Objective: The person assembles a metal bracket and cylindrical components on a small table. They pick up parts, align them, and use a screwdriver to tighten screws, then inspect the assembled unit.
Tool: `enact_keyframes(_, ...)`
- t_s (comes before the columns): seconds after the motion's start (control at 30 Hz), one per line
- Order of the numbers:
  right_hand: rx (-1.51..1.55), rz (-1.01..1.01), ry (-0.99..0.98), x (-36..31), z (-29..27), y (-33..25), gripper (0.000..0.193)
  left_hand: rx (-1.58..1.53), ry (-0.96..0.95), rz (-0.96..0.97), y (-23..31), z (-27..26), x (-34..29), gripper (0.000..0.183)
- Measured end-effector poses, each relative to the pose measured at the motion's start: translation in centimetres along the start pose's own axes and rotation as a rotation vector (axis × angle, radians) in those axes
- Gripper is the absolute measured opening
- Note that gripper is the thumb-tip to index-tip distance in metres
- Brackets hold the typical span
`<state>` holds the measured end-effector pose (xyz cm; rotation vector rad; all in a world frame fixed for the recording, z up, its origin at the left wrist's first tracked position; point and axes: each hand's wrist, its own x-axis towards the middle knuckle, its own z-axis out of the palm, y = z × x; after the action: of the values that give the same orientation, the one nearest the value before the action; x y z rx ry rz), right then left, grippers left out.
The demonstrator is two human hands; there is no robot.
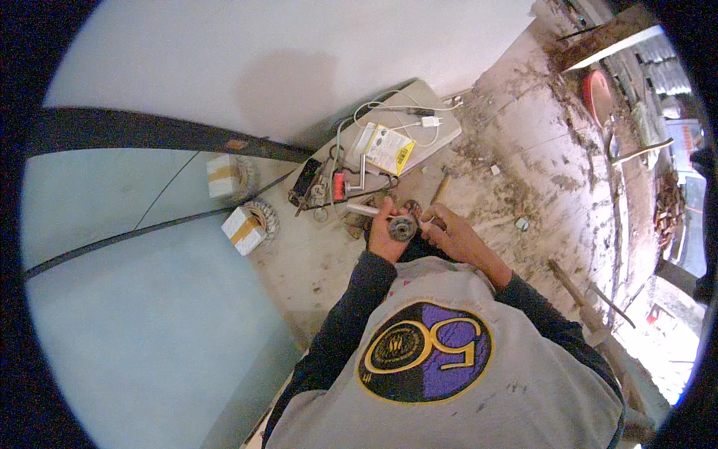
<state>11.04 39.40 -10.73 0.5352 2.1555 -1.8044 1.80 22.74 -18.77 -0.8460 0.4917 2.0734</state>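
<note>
My left hand (386, 238) is wrapped round a round, grey metal part (402, 228) with a ringed face and a hole in its middle. A pale tube (363, 209) sticks out to the left beside its fingers. Close on the right, my right hand (454, 238) is closed in a pinch by the part's edge. What lies between its fingertips is too small to make out. A brownish, rounded piece (412, 207) shows just beyond the two hands, partly hidden by the fingers.
Ahead, a board (430, 101) carries a white cable with a plug (431, 121) and a yellow-white packet (385, 148). A red spool (339, 185) lies near tools. To the left are a taped white box (244, 230) and a wound ring (263, 218). A wooden stick (440, 189) lies right.
</note>
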Motion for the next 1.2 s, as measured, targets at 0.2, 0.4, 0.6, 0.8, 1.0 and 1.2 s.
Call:
enact_keyframes(0.2, -0.368, -0.067, 0.069, 10.9, -3.9, 8.1, 0.029, -0.155, 0.022, 0.058, 3.1, -0.4, -0.7, 0.027)
enact_keyframes(0.4, -0.252, -0.067, 0.119, 19.6, -5.7, 7.3, 0.028, 0.108, 0.23, 0.364, 5.1, 0.0, -1.7, 0.032)
enact_keyframes(0.6, 0.139, -0.075, -0.049, 16.6, -1.7, 0.3, 0.027, -0.034, 0.331, 0.527, 6.3, 1.8, -0.5, 0.032)
enact_keyframes(0.8, 0.218, 0.052, -0.118, 11.7, 2.0, -1.7, 0.028, -0.015, 0.221, 0.543, 6.6, 2.9, 0.9, 0.031)
enact_keyframes(1.0, 0.105, -0.17, -0.113, 10.1, 2.9, -1.1, 0.03, 1.094, 0.308, 0.713, 6.2, -0.3, 0.7, 0.027)
enact_keyframes(1.2, -0.454, -0.028, 0.044, 18.9, -1.8, 7.6, 0.022, 0.1, 0.288, 0.506, 6.5, -1.5, -1.0, 0.024)
